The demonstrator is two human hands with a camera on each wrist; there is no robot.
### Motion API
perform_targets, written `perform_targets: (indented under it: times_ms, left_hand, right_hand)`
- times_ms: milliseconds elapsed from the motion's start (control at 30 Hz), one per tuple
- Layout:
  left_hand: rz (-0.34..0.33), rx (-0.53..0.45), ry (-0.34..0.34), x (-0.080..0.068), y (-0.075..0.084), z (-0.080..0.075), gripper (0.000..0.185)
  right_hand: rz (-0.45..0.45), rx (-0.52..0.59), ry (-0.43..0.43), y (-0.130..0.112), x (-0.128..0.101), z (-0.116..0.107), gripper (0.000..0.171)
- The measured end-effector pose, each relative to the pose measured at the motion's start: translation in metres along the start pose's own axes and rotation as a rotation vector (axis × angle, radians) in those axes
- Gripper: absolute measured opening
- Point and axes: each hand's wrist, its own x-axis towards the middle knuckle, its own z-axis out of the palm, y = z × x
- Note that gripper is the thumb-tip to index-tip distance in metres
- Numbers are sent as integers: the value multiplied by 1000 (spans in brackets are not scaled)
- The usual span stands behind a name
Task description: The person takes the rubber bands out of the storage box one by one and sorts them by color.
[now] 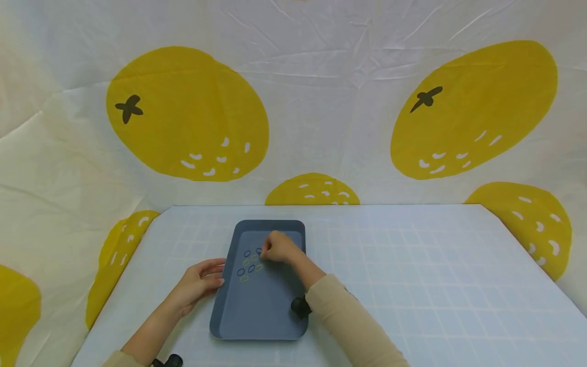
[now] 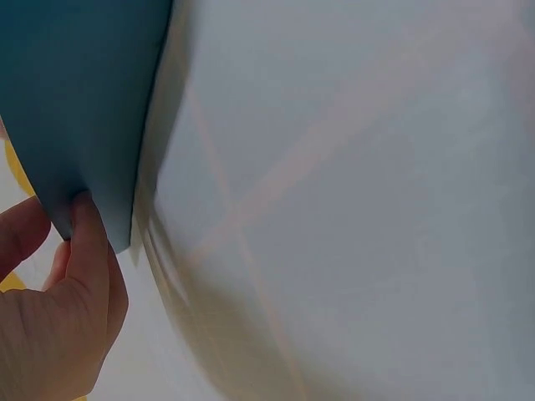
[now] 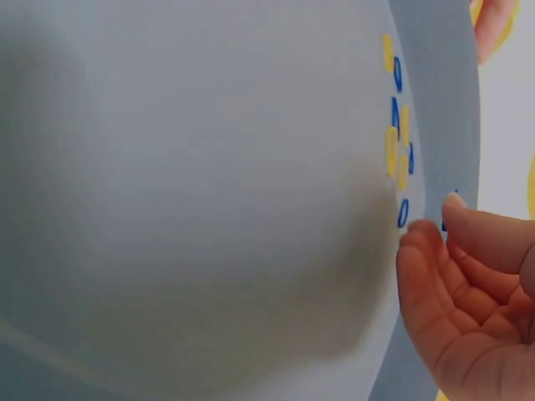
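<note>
My left hand (image 1: 200, 282) pinched the tray (image 1: 261, 308) at nine o'clock, likely for steadiness. My right hand (image 1: 279, 248), fingers nearly closed, pinched a blue ring (image 3: 445, 224) beside other rings (image 3: 405, 124).

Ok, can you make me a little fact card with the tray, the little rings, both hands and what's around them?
Tray: blue-grey tray, lying on the table
Yellow rings: four, lying in the tray
Blue rings: four, lying among the yellow ones
Left hand: holds the tray's left edge
Right hand: over the tray, seems to pinch another blue ring, partly hidden by the thumb
Backdrop: white with big yellow shapes
</note>
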Motion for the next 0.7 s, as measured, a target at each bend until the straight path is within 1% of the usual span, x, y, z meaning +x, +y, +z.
perform_targets:
  times_ms: [267,500,700]
  left_hand:
    - [-10,-4,5,-1,1,0,54]
    - [-10,-5,1,-1,1,0,54]
    - [-12,-12,-7,-1,0,-1,55]
  right_hand:
    - [-47,171,-38,-1,-4,-14,11]
    - [-20,304,-82,-6,-10,-28,6]
    - [-36,444,-108,-6,-15,-37,3]
